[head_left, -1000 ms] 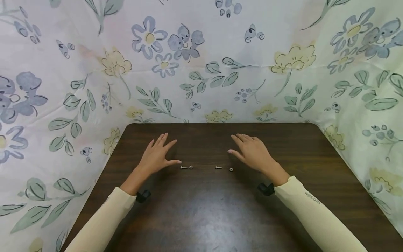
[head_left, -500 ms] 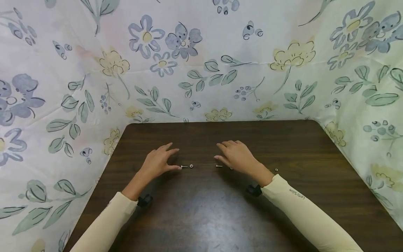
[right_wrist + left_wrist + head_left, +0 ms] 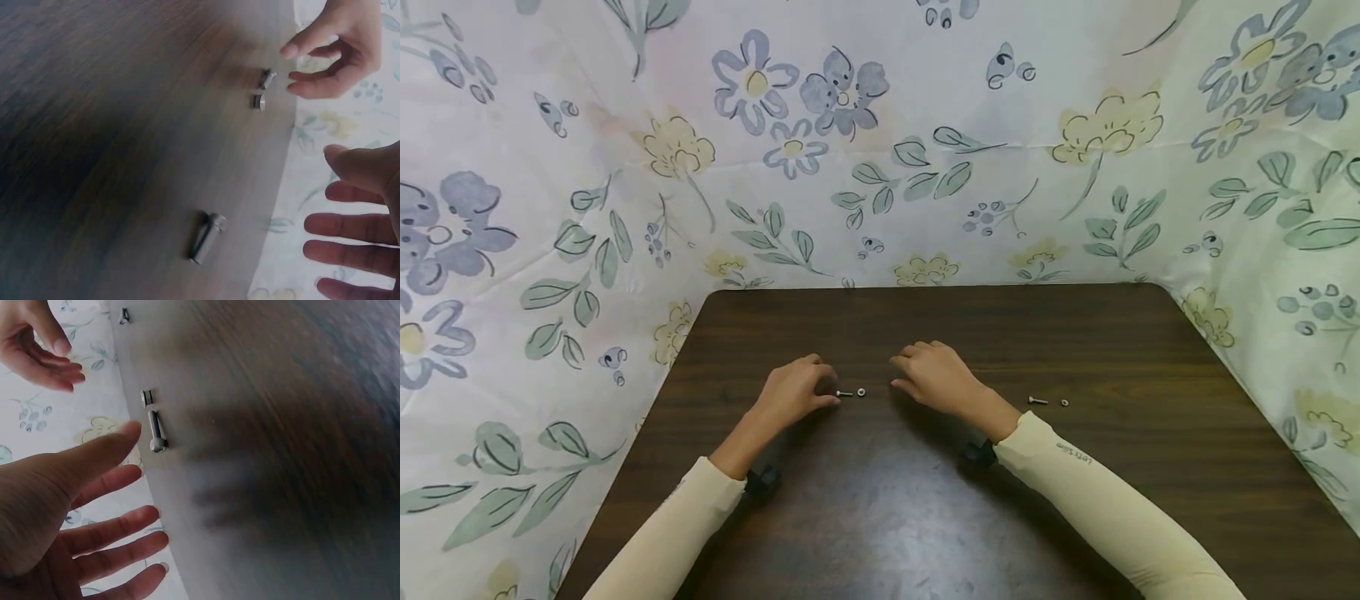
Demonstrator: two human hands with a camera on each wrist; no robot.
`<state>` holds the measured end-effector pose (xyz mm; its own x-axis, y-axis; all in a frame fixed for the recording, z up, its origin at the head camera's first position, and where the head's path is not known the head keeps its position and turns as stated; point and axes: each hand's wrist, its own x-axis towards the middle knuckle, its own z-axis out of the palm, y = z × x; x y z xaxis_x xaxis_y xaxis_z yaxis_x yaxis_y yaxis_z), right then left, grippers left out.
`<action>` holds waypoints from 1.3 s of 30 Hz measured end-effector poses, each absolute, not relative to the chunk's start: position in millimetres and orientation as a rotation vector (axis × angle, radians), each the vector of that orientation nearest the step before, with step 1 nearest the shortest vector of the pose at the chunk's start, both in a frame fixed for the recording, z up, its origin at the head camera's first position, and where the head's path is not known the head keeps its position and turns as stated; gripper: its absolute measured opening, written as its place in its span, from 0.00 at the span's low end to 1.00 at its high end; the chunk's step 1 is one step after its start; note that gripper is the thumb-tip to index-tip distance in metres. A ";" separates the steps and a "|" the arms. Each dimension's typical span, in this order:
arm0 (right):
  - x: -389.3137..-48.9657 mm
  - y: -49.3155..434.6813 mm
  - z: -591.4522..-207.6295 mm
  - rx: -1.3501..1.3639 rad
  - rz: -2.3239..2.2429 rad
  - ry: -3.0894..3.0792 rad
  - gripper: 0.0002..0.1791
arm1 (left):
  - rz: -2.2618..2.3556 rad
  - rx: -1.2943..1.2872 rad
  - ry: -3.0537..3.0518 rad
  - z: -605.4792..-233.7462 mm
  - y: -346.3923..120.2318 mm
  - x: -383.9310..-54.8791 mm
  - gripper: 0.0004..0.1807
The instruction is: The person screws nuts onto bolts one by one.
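Bolt (image 3: pixel 846 393) on counter (image 3: pixel 880 492), just off left hand (image 3: pixel 793 392) at 3 o'clock; long axis 9-to-3, head toward that hand. Nut (image 3: pixel 861 392) just beyond. Left hand nearer: thumb parted, fingers relaxed, nothing held. Right hand (image 3: pixel 938 379), further toward 3 o'clock, likewise loose, holding nothing.

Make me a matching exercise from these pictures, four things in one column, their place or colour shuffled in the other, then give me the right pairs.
Things:
1. table
2. nut nearest the left hand
3. cloth behind
4. sleeves

Descriptions:
A. cream
B. between the left hand and the right hand
C. dark brown
D. white with printed flowers

Pairs: 1-C, 2-B, 3-D, 4-A
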<state>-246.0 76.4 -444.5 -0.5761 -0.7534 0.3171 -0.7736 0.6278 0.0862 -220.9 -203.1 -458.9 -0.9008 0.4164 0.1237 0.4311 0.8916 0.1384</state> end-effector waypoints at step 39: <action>-245.8 24.1 -462.6 1.291 0.217 -2.671 0.05 | -0.428 -0.568 -3.078 -469.6 -191.4 -217.6 0.05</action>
<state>-245.8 24.1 -462.6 -0.6122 -0.7618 0.2118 -0.7860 0.6155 -0.0582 -217.6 -191.4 -469.6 -0.9352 0.3527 0.0317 0.3480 0.8986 0.2672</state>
